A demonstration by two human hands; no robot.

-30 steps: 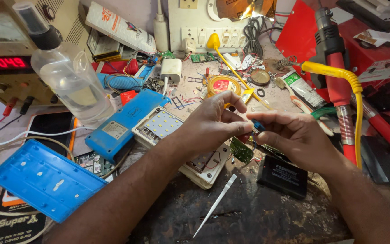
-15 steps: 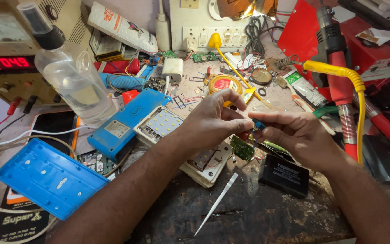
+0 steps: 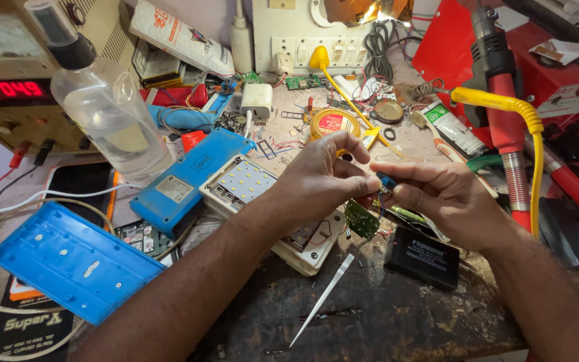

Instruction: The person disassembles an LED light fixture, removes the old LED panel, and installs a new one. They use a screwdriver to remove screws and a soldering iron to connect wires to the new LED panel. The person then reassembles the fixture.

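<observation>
My left hand [image 3: 323, 177] and my right hand [image 3: 440, 194] meet fingertip to fingertip above the bench. Both pinch a small blue part [image 3: 385, 180] between thumb and forefinger. Just below the fingertips hangs a small green circuit board [image 3: 362, 220]; thin wires seem to link it to the blue part. Under my left wrist lies an opened white lamp body with an LED panel [image 3: 244, 181]. A black battery pack [image 3: 423, 258] lies beneath my right hand, and a white plastic pick [image 3: 323, 298] rests on the bench in front.
A blue housing [image 3: 182, 181] and a blue back cover [image 3: 68, 258] lie at left, near a clear bottle [image 3: 105, 110] and a power supply with a red display [image 3: 8, 87]. A yellow cable [image 3: 527, 127], a solder reel [image 3: 330, 124] and red tools crowd the right.
Both hands stay pinched together on the blue part and have shifted only slightly. The green board still hangs below them.
</observation>
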